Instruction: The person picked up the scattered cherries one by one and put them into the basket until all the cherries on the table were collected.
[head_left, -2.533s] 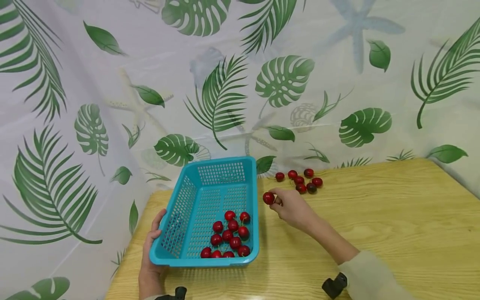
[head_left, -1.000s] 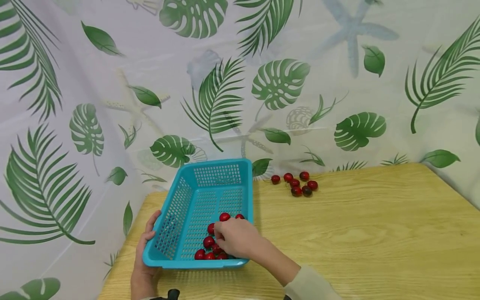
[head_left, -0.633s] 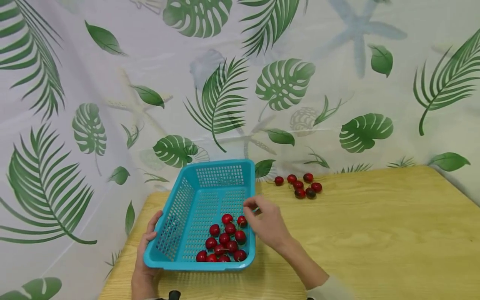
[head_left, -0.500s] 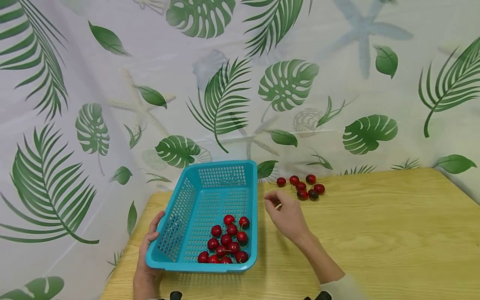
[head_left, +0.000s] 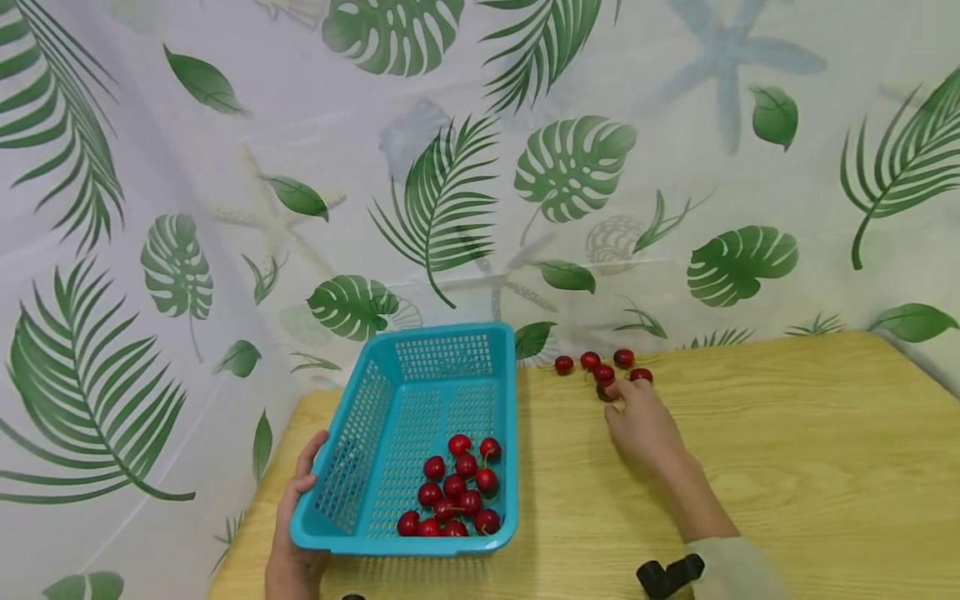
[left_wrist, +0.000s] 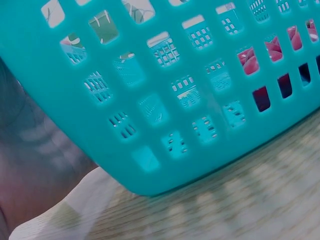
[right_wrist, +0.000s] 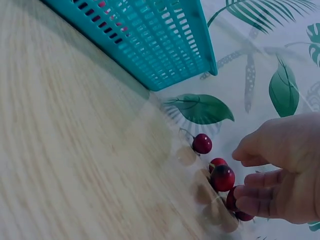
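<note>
A turquoise plastic basket [head_left: 405, 546] with perforated walls stands on the table, several red cherries [head_left: 453, 486] gathered in its near right part. My left hand [head_left: 292, 508] grips the basket's left side, fingertips at the rim; the left wrist view has part of this hand [left_wrist: 37, 155] beside the basket's lower corner. My right hand [head_left: 647, 425] reaches into a small group of loose cherries [head_left: 603, 374] at the table's back edge. In the right wrist view, thumb and fingers [right_wrist: 260, 197] are spread apart, the fingertips right at a dark red cherry [right_wrist: 231, 199] and partly hiding it.
The wood-grain table [head_left: 787, 450] extends to the right of the basket. Directly behind it hangs a white curtain [head_left: 465, 167] printed with green leaves and starfish, and it also covers the left side. A black wrist camera [head_left: 670, 575] sits at the right sleeve.
My right hand carried a cherry into the basket, let it go there, then moved back up and right to the loose cherries. My left hand has stayed on the basket.
</note>
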